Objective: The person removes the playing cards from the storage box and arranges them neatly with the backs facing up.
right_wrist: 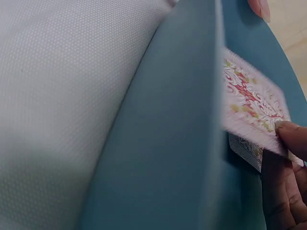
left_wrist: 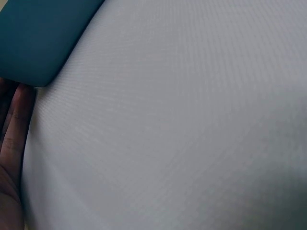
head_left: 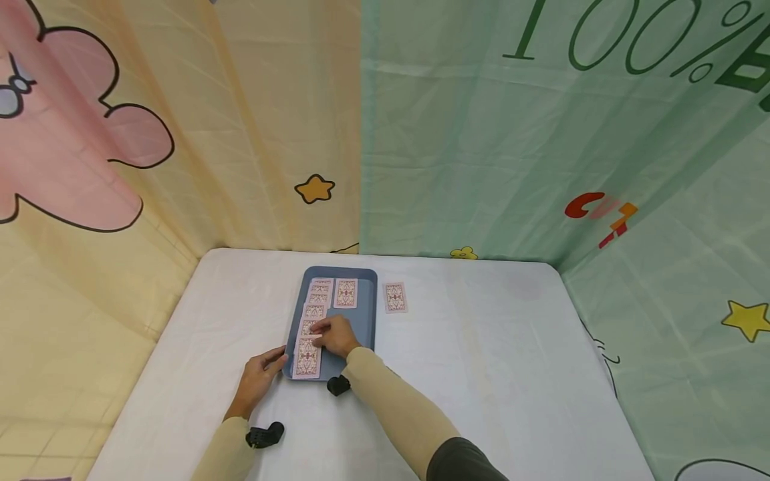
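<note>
A blue tray (head_left: 361,267) lies on the table, with overlapping red-and-white patterned cards (head_left: 319,294) down its left side and one card (head_left: 345,294) at its upper right. My right hand (head_left: 338,336) reaches over the tray and pinches a card (right_wrist: 252,98) between thumb and fingers, at the lower end of the column. Part of another card (right_wrist: 247,147) shows beneath it in the right wrist view. At the tray's lower left corner, my left hand (head_left: 257,382) touches the edge; its fingers (left_wrist: 17,124) extend to the tray in the left wrist view.
A single card (head_left: 395,297) lies on the white table (head_left: 493,361), just right of the tray. Curtains printed with stars and lettering (head_left: 637,33) hang behind and beside the table. Black devices (head_left: 265,435) are worn at both wrists.
</note>
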Available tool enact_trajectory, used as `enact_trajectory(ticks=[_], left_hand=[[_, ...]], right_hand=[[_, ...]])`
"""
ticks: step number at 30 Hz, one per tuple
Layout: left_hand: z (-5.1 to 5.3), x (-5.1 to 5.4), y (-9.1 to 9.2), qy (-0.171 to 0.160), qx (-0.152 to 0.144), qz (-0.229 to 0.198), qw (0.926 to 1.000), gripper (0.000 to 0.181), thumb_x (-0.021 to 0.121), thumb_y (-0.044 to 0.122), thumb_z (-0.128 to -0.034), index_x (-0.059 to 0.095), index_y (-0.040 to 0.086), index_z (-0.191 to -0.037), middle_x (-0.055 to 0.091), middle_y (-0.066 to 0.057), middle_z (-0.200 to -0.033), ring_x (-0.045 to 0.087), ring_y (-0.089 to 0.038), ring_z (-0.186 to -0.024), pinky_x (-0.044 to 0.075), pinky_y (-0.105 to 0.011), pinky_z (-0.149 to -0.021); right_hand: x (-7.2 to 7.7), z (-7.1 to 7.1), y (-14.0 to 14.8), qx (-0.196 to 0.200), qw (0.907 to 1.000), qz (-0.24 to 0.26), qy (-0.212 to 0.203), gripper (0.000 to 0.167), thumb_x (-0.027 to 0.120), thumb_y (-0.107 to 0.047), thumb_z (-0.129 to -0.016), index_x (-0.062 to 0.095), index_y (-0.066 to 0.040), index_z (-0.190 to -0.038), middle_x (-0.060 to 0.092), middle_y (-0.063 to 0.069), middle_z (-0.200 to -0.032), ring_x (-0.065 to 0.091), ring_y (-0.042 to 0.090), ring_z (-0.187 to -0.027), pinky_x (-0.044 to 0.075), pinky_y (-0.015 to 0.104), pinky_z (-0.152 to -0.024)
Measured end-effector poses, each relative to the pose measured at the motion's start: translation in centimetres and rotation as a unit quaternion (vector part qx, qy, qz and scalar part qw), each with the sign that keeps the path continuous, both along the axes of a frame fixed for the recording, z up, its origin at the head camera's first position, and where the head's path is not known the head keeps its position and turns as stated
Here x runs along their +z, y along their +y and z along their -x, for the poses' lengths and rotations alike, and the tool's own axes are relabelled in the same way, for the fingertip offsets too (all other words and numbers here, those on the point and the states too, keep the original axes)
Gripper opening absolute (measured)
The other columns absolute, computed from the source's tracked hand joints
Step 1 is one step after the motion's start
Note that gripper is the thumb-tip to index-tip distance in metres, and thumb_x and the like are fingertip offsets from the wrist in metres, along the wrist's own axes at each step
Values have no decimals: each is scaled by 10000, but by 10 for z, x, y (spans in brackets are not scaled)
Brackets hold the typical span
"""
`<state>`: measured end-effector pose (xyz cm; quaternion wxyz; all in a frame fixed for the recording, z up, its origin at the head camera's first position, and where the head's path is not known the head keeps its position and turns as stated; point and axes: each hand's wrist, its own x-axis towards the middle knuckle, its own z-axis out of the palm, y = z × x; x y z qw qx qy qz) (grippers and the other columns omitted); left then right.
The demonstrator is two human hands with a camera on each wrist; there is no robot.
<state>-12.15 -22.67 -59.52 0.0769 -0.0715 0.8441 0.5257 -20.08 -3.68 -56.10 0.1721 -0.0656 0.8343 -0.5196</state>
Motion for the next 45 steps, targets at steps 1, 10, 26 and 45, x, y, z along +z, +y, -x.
enact_trajectory(ticks=[1,10,26,45], left_hand=[[0,0,0,4,-3,9,10000,448,563,211,-987,525,-74,-1331,496,-254,-1379,376,-400,-1348,311,-515,-1104],[0,2,1,-15,-16,84,10000,442,553,202,-992,520,-77,-1334,512,-260,-1360,388,-405,-1339,314,-520,-1101],[1,3,1,13,-24,94,10000,444,547,196,-993,512,-83,-1337,492,-270,-1376,363,-410,-1353,293,-520,-1110],[1,2,0,-21,-60,64,10000,456,547,186,-990,496,-104,-1339,485,-285,-1373,364,-417,-1349,307,-522,-1103]], right_hand=[[0,0,0,3,10000,-37,-9,176,781,30,-754,757,-50,-909,672,-26,-783,553,42,-670,461,166,-613],[-1,-2,1,38,9998,18,-213,151,773,-6,-781,759,-39,-928,663,-15,-717,579,54,-609,480,172,-565],[2,0,12,126,9993,313,-127,203,757,11,-793,745,-29,-991,557,-17,-646,579,74,-559,505,191,-529],[13,21,48,-271,9975,642,78,208,754,-29,-809,743,-27,-1017,535,-24,-652,507,88,-590,450,203,-550]])
